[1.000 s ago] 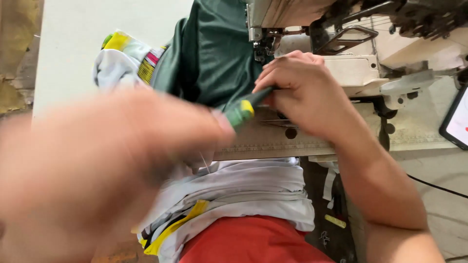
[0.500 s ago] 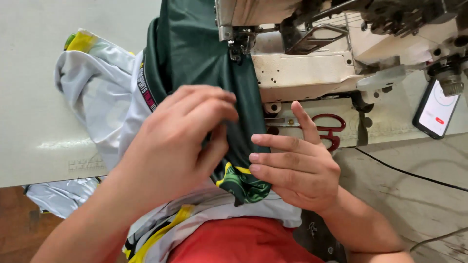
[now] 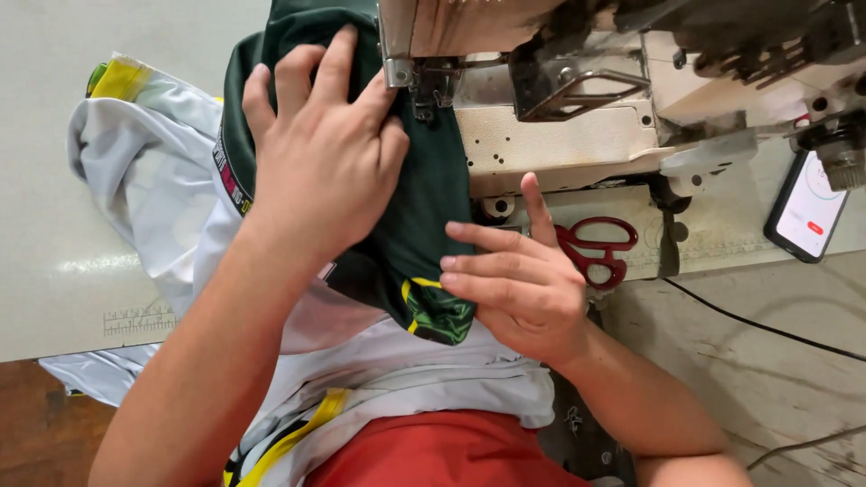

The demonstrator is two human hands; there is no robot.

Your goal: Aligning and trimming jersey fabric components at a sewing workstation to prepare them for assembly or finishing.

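A: Where's the green cloth (image 3: 424, 207) sitting?

B: Draped over the machine's (image 3: 577, 135) arm near the far edge of the counter (image 3: 54, 271), running under the presser foot (image 3: 431, 83) and hanging down off the near edge toward the person's lap. White fabric (image 3: 144, 180) lies bunched beside it on the left.

A: And the hands?

B: The left hand (image 3: 320, 167) lies flat and spread on the cloth, fingertips up close to the foot. The right hand (image 3: 519, 284) is apart from it, lower, fingers straight and side-on against the cloth's right fold, forefinger raised. Neither is closed on anything.

A: What worries you?

B: Those left fingertips. They look very near the needle area; if the cloth feeds, I'd judge a finger could be drawn in with it. Also, a flat palm gives no real grip, so the slippery cloth could skew or bunch under the foot.

A: Anything else?

B: The hanging weight could drag the cloth off line toward the near edge. The red scissors (image 3: 595, 248) lie just beside the right hand below the machine; a loose fold might snag them. A phone (image 3: 807, 212) lies toward the right edge, well apart.
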